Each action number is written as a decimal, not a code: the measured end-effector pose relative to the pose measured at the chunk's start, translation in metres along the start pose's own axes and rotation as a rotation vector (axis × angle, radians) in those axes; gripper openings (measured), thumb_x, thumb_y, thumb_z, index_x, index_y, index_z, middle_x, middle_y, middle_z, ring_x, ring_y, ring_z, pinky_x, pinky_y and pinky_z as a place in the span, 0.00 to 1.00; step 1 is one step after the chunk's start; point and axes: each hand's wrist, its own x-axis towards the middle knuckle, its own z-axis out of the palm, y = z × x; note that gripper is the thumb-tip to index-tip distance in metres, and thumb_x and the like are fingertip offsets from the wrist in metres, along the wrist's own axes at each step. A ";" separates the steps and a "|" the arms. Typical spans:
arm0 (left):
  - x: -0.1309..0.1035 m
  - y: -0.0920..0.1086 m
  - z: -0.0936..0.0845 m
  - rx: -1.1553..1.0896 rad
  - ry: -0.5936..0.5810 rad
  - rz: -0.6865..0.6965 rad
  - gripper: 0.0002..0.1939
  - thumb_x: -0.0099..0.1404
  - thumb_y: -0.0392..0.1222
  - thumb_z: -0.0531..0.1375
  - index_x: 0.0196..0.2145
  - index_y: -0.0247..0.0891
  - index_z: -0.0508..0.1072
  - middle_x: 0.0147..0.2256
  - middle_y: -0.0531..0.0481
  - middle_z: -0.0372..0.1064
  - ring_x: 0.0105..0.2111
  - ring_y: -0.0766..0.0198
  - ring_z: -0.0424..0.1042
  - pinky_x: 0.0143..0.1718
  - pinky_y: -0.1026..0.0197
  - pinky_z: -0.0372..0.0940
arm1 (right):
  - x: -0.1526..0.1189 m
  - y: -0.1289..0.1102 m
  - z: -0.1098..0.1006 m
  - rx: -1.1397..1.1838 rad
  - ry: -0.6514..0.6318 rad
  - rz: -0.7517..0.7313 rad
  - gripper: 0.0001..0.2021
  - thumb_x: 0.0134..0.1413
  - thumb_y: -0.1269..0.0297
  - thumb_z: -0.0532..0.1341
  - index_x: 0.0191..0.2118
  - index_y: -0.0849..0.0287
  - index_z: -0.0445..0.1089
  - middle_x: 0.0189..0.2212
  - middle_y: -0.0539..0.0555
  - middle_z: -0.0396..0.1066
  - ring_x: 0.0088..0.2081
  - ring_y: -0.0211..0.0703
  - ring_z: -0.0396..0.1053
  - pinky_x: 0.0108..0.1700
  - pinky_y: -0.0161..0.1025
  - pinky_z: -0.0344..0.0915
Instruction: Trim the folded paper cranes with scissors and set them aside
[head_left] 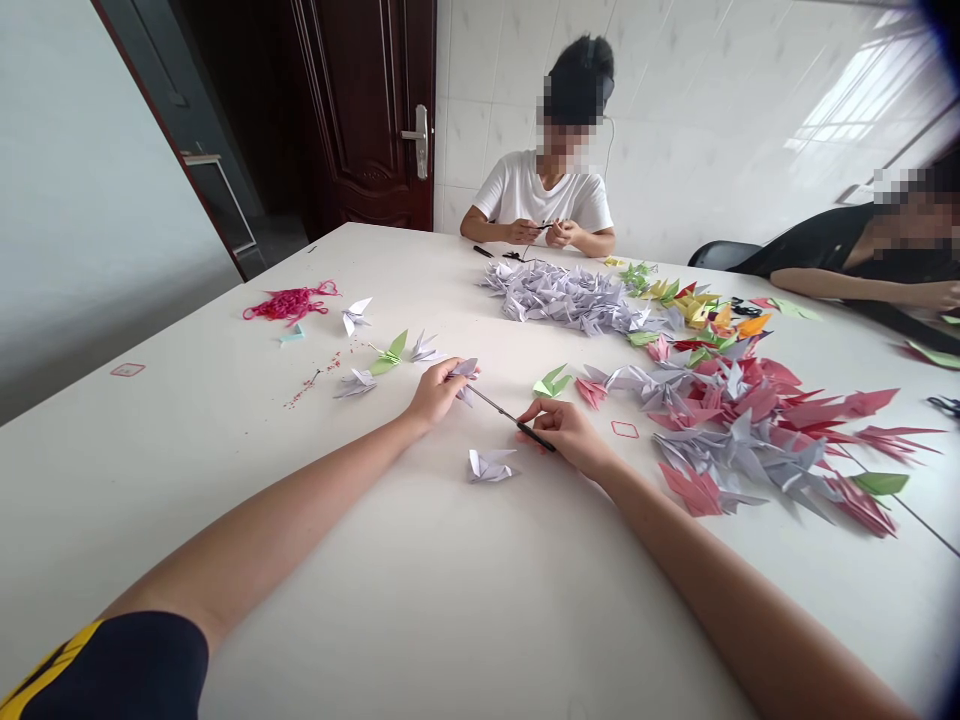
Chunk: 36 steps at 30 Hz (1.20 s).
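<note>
Between the fingers of my left hand [437, 392] is a pale lilac paper crane [465, 368]. My right hand [564, 428] grips a black-handled tool with a thin metal shaft [536, 436]; its exact kind is unclear. The shaft points left, and its tip reaches the crane. Below my hands, a white folded crane [491, 466] lies on the table. Left of my left hand are a green crane [390, 354] and several pale ones. Another green crane [553, 382] and a small pink crane [591, 391] lie just beyond my right hand.
Pale cranes [570, 295] form a heap at the back; a red and lilac heap [757, 410] spreads on the right. Tangled pink string [289, 302] lies at the left, near red specks [304, 390]. Two people sit across the white table [337, 600], one handling a small dark tool.
</note>
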 end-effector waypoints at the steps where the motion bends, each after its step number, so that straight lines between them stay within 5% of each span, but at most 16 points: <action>1: 0.000 0.001 0.000 -0.005 -0.006 0.000 0.13 0.57 0.43 0.57 0.38 0.36 0.76 0.44 0.43 0.75 0.41 0.59 0.71 0.34 0.63 0.64 | 0.000 0.001 0.000 0.004 0.000 0.000 0.17 0.43 0.51 0.71 0.33 0.57 0.70 0.17 0.46 0.66 0.21 0.37 0.64 0.25 0.34 0.52; 17: -0.001 0.003 0.000 -0.024 -0.019 0.014 0.13 0.57 0.45 0.57 0.37 0.37 0.73 0.41 0.45 0.73 0.42 0.60 0.70 0.34 0.64 0.64 | 0.001 0.001 0.000 0.034 0.008 -0.030 0.20 0.41 0.48 0.73 0.32 0.56 0.69 0.16 0.44 0.65 0.21 0.36 0.60 0.29 0.36 0.56; 25: -0.002 -0.001 -0.002 -0.043 -0.027 0.066 0.20 0.64 0.57 0.56 0.38 0.36 0.73 0.43 0.44 0.74 0.46 0.57 0.70 0.40 0.61 0.64 | 0.000 0.001 0.000 0.011 -0.001 -0.046 0.19 0.43 0.49 0.72 0.33 0.57 0.69 0.17 0.45 0.66 0.20 0.35 0.60 0.26 0.35 0.54; 36: 0.001 -0.006 -0.003 -0.007 0.036 0.076 0.16 0.64 0.51 0.57 0.36 0.35 0.74 0.38 0.42 0.75 0.42 0.56 0.73 0.43 0.58 0.64 | 0.000 0.001 0.002 0.029 0.000 -0.034 0.16 0.45 0.53 0.70 0.33 0.56 0.69 0.16 0.44 0.64 0.24 0.40 0.68 0.29 0.36 0.58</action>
